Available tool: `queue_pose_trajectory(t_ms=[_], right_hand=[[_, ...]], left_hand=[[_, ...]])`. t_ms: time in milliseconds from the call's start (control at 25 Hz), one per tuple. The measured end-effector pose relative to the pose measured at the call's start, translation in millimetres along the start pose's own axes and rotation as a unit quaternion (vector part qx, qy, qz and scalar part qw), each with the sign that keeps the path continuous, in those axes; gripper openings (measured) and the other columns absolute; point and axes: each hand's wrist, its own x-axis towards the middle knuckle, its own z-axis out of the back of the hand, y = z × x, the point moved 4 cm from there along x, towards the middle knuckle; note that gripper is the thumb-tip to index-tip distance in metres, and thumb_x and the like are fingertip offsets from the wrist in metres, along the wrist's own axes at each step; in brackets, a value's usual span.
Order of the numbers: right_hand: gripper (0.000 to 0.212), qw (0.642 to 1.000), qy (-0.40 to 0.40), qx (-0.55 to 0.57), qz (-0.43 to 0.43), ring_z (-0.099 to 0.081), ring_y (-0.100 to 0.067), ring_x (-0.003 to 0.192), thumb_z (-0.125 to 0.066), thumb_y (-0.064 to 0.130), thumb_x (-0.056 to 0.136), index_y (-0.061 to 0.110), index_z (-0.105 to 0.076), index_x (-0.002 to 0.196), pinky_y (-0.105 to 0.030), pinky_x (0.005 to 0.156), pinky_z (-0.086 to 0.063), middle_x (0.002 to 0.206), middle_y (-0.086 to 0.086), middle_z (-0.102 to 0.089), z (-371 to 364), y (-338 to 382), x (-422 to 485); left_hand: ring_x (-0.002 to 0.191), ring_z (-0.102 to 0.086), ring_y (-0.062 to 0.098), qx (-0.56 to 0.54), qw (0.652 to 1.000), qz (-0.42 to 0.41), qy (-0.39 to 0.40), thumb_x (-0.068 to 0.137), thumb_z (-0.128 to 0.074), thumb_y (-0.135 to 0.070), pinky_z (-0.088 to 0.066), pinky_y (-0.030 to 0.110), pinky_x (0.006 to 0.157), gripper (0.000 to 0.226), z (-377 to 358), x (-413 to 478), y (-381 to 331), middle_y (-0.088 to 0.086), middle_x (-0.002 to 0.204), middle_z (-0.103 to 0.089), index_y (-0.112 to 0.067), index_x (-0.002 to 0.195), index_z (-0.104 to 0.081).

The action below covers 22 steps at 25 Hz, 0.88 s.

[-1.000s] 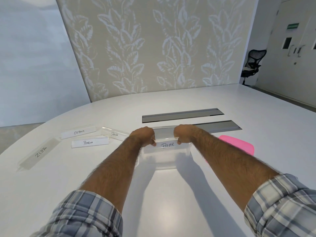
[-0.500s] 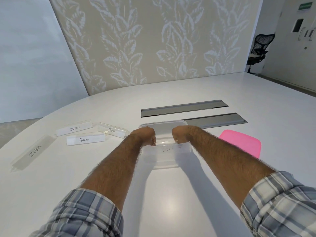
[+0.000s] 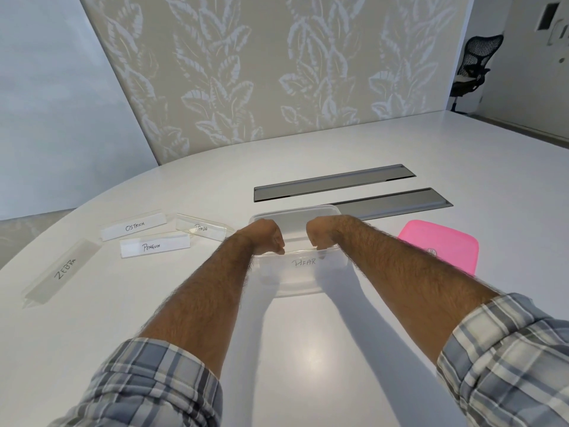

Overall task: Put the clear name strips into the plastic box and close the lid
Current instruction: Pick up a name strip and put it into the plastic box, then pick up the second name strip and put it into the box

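A clear plastic box (image 3: 297,288) stands open on the white table in front of me. My left hand (image 3: 267,237) and my right hand (image 3: 320,234) are both closed on a clear name strip marked BEAR (image 3: 303,262), held low inside the box along its near wall. To the left lie the other strips: PANDA (image 3: 201,228), OSTRICH (image 3: 134,227), PENGUIN (image 3: 154,246) and ZEBRA (image 3: 63,269). The pink lid (image 3: 443,248) lies flat to the right of the box.
Two grey cable slots (image 3: 334,182) are set into the table (image 3: 123,318) behind the box. A patterned partition stands beyond the table's far edge. A black office chair (image 3: 474,66) is at the far right.
Both hands have lowered the BEAR strip from the box's rim down into the box. The other strips and the lid have not moved.
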Motion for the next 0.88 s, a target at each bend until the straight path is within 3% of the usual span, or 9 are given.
queue_pose_trajectory(t_ms=[80,160,280,400,480,600,760,880], right_hand=[[0.023,1.0,-0.023,0.016,0.008,-0.064,-0.027,0.093,-0.075,0.023,0.083,0.002,-0.067,0.089,-0.034,0.087,-0.054,0.092,-0.007,-0.07,8,1,-4],[0.039,0.998,-0.053,0.019,0.004,-0.064,-0.028,0.103,-0.072,0.032,0.084,0.002,-0.067,0.109,-0.036,0.087,-0.053,0.11,-0.009,-0.07,21,0,-11],[0.044,0.994,-0.109,0.011,0.002,-0.062,-0.027,0.106,-0.065,0.043,0.088,0.007,-0.065,0.113,-0.038,0.09,-0.053,0.117,-0.007,-0.067,42,1,-21],[0.055,0.988,-0.153,-0.002,0.007,-0.056,-0.027,0.12,-0.056,0.053,0.091,0.013,-0.058,0.128,-0.041,0.099,-0.047,0.131,-0.006,-0.06,58,13,-21],[0.062,0.986,-0.169,0.004,0.016,-0.051,-0.027,0.128,-0.054,0.056,0.091,0.013,-0.053,0.135,-0.04,0.104,-0.043,0.139,-0.006,-0.055,69,35,-18],[0.063,0.979,-0.201,0.002,0.043,-0.055,-0.028,0.121,-0.052,0.062,0.09,0.011,-0.056,0.128,-0.039,0.095,-0.046,0.132,-0.008,-0.058,84,84,-7],[0.072,0.967,-0.239,-0.009,0.094,-0.047,-0.03,0.13,-0.051,0.063,0.089,0.008,-0.047,0.135,-0.044,0.105,-0.041,0.14,-0.011,-0.051,98,166,16],[0.071,0.956,-0.262,-0.018,0.131,-0.046,-0.03,0.127,-0.049,0.063,0.09,0.006,-0.045,0.132,-0.042,0.102,-0.039,0.137,-0.012,-0.051,107,238,37]], left_hand=[[0.093,-0.067,0.011,-0.052,0.997,-0.005,-0.053,0.08,-0.077,-0.033,-0.055,0.032,0.09,0.015,10,-5,2,-0.009,0.096,-0.076,-0.025,0.092,-0.079],[0.091,-0.067,0.009,-0.078,0.989,-0.006,-0.122,0.082,-0.07,-0.041,-0.057,0.035,0.087,0.015,24,-16,7,-0.014,0.095,-0.076,-0.031,0.088,-0.078],[0.103,-0.066,0.015,-0.045,0.977,0.0,-0.207,0.091,-0.057,-0.048,-0.054,0.038,0.09,0.028,46,-40,18,-0.01,0.109,-0.073,-0.032,0.104,-0.075],[0.13,-0.052,0.019,0.0,0.976,0.018,-0.218,0.098,-0.049,-0.05,-0.042,0.038,0.106,0.044,59,-67,41,-0.006,0.141,-0.057,-0.028,0.135,-0.059],[0.141,-0.04,0.019,0.015,0.975,0.035,-0.221,0.098,-0.048,-0.05,-0.032,0.037,0.115,0.054,65,-87,64,-0.004,0.155,-0.043,-0.025,0.145,-0.048],[0.146,-0.033,0.02,0.03,0.971,0.067,-0.227,0.098,-0.05,-0.049,-0.026,0.036,0.118,0.059,75,-125,109,0.002,0.159,-0.036,-0.022,0.149,-0.043],[0.147,-0.03,0.022,0.026,0.963,0.111,-0.245,0.099,-0.051,-0.046,-0.023,0.036,0.118,0.06,88,-183,177,0.004,0.161,-0.031,-0.02,0.152,-0.039],[0.15,-0.025,0.021,0.023,0.956,0.151,-0.249,0.099,-0.051,-0.045,-0.022,0.036,0.119,0.061,92,-226,247,0.003,0.164,-0.025,-0.019,0.153,-0.037]])
